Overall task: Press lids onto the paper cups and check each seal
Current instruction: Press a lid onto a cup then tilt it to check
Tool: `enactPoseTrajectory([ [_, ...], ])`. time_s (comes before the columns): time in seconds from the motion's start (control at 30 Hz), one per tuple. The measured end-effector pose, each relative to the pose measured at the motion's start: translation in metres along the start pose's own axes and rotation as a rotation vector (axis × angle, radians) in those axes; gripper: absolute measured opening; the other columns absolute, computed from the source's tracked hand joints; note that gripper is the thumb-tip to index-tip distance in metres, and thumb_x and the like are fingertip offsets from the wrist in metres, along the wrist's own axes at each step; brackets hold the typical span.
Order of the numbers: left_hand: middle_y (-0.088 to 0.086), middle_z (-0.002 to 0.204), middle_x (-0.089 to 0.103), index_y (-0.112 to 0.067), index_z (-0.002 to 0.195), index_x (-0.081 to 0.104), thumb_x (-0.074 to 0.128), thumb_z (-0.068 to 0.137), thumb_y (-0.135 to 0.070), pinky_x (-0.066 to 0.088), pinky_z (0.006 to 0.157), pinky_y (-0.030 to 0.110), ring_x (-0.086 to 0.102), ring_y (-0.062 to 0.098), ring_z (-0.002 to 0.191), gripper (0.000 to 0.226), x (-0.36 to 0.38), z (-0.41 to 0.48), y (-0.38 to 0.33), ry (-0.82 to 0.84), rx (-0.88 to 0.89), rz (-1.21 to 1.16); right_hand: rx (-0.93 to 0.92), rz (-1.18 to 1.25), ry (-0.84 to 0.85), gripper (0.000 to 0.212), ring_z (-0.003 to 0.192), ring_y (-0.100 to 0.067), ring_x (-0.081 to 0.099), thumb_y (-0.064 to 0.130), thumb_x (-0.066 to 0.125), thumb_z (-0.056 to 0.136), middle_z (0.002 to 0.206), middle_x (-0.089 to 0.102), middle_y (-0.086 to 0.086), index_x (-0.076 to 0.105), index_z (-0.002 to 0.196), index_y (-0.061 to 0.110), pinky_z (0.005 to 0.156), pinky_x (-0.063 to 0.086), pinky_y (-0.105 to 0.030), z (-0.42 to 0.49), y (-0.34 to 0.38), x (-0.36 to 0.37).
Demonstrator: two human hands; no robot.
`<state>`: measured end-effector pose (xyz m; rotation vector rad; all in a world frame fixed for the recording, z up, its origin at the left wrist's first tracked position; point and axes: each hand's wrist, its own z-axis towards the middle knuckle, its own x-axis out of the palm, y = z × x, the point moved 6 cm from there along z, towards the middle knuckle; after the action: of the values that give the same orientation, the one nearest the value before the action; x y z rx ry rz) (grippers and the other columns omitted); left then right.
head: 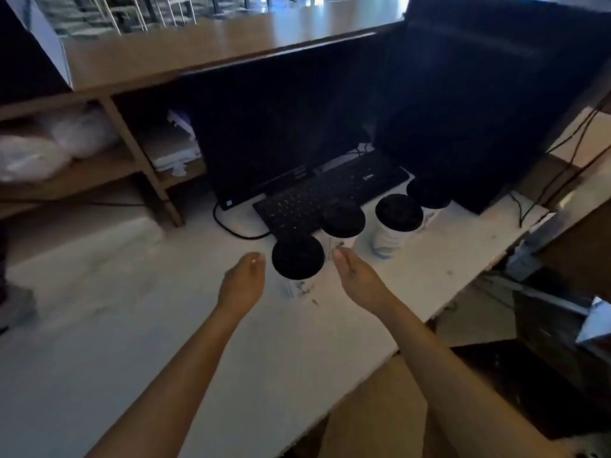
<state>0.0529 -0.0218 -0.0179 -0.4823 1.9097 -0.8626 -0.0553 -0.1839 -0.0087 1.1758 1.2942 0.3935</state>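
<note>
Several white paper cups with black lids stand in a diagonal row on the white counter (pixel 99 325). The nearest cup (pixel 297 257) sits between my two hands. A second cup (pixel 343 221), a third (pixel 398 214) and a fourth (pixel 428 195) stand farther back right. My left hand (pixel 243 282) is just left of the nearest cup, fingers together and extended, holding nothing. My right hand (pixel 358 276) is just right of it, palm facing the cup, also holding nothing. Neither hand clearly touches the cup.
A black keyboard (pixel 327 193) lies behind the cups, with a dark monitor (pixel 284 127) and a second dark screen (pixel 479 110) behind it. Wooden shelves (pixel 82 160) with white bags stand at left. The counter edge runs diagonally at lower right, cables beyond.
</note>
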Motion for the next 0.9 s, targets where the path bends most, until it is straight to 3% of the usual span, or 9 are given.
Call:
enactPoseTrajectory([
  [0.07, 0.007, 0.139, 0.05, -0.016, 0.136, 0.045, 0.032, 0.099, -0.036, 0.034, 0.099, 0.026, 0.046, 0.024, 0.127, 0.044, 0.01, 0.011, -0.013, -0.058, 0.045, -0.172, 0.019, 0.089, -0.091, 0.034, 0.088, -0.021, 0.05, 0.03, 0.025, 0.101, 0.096, 0.054, -0.008, 0.048, 0.098, 0.005, 0.068, 0.029, -0.024, 0.019, 0.005, 0.013],
  [0.17, 0.003, 0.137, 0.052, -0.019, 0.135, 0.045, 0.034, 0.099, -0.034, 0.038, 0.098, 0.025, 0.05, 0.018, 0.122, 0.041, 0.035, 0.016, -0.029, -0.104, 0.129, -0.334, 0.033, 0.223, -0.206, 0.032, 0.088, -0.016, 0.052, 0.026, 0.029, 0.101, 0.099, 0.054, -0.005, 0.051, 0.108, 0.004, 0.058, 0.035, -0.012, 0.037, 0.011, 0.036],
  [0.27, 0.003, 0.137, 0.051, -0.017, 0.136, 0.043, 0.033, 0.1, -0.026, 0.037, 0.098, 0.021, 0.048, 0.011, 0.119, 0.038, 0.048, 0.018, -0.02, -0.208, 0.146, -0.463, 0.03, 0.354, -0.305, 0.028, 0.083, -0.008, 0.052, 0.022, 0.03, 0.101, 0.1, 0.053, -0.001, 0.05, 0.114, 0.007, 0.061, 0.038, -0.004, 0.043, 0.001, 0.044],
  [0.43, 0.001, 0.133, 0.052, -0.015, 0.134, 0.044, 0.034, 0.1, -0.021, 0.036, 0.095, 0.016, 0.048, 0.007, 0.113, 0.036, 0.054, 0.022, -0.018, -0.258, 0.167, -0.487, 0.006, 0.498, -0.318, 0.023, 0.083, 0.002, 0.052, 0.021, 0.03, 0.101, 0.092, 0.053, 0.011, 0.05, 0.108, 0.013, 0.065, 0.04, 0.0, 0.046, -0.009, 0.051],
  [0.53, 0.001, 0.131, 0.052, -0.015, 0.134, 0.044, 0.033, 0.1, -0.022, 0.037, 0.093, 0.016, 0.047, 0.005, 0.11, 0.036, 0.053, 0.022, -0.018, -0.234, 0.181, -0.48, 0.008, 0.5, -0.327, 0.023, 0.083, 0.001, 0.053, 0.021, 0.03, 0.101, 0.093, 0.053, 0.01, 0.05, 0.11, 0.013, 0.066, 0.041, -0.001, 0.046, -0.007, 0.05],
  [0.63, 0.003, 0.13, 0.052, -0.015, 0.133, 0.044, 0.031, 0.101, -0.024, 0.039, 0.091, 0.014, 0.048, 0.007, 0.11, 0.036, 0.049, 0.026, -0.019, -0.121, 0.204, -0.488, 0.027, 0.473, -0.334, 0.027, 0.085, 0.001, 0.052, 0.021, 0.028, 0.102, 0.1, 0.054, 0.0, 0.048, 0.116, 0.01, 0.065, 0.039, 0.001, 0.038, -0.003, 0.05],
  [0.73, -0.002, 0.121, 0.055, -0.023, 0.128, 0.05, 0.031, 0.101, -0.029, 0.043, 0.077, 0.0, 0.053, 0.001, 0.102, 0.034, 0.045, 0.033, -0.02, 0.172, 0.179, -0.544, 0.059, 0.512, -0.355, 0.026, 0.093, -0.001, 0.051, 0.023, 0.028, 0.101, 0.11, 0.049, 0.003, 0.04, 0.122, 0.014, 0.073, 0.039, 0.001, 0.021, -0.001, 0.057],
  [0.83, -0.001, 0.128, 0.058, -0.031, 0.124, 0.054, 0.041, 0.098, -0.033, 0.047, 0.092, 0.014, 0.055, 0.008, 0.114, 0.03, 0.045, 0.038, -0.022, 0.479, 0.167, -0.549, 0.098, 0.55, -0.421, 0.024, 0.106, -0.007, 0.045, 0.025, 0.036, 0.099, 0.113, 0.043, 0.006, 0.034, 0.123, 0.021, 0.085, 0.037, -0.007, -0.008, 0.0, 0.07],
  [0.9, 0.001, 0.13, 0.058, -0.03, 0.124, 0.054, 0.05, 0.094, -0.03, 0.045, 0.099, 0.022, 0.054, 0.011, 0.119, 0.031, 0.043, 0.042, -0.025, 0.55, 0.175, -0.467, 0.134, 0.535, -0.409, 0.029, 0.113, -0.011, 0.043, 0.028, 0.045, 0.096, 0.117, 0.042, 0.004, 0.034, 0.122, 0.02, 0.092, 0.038, -0.012, -0.024, -0.002, 0.076],
])
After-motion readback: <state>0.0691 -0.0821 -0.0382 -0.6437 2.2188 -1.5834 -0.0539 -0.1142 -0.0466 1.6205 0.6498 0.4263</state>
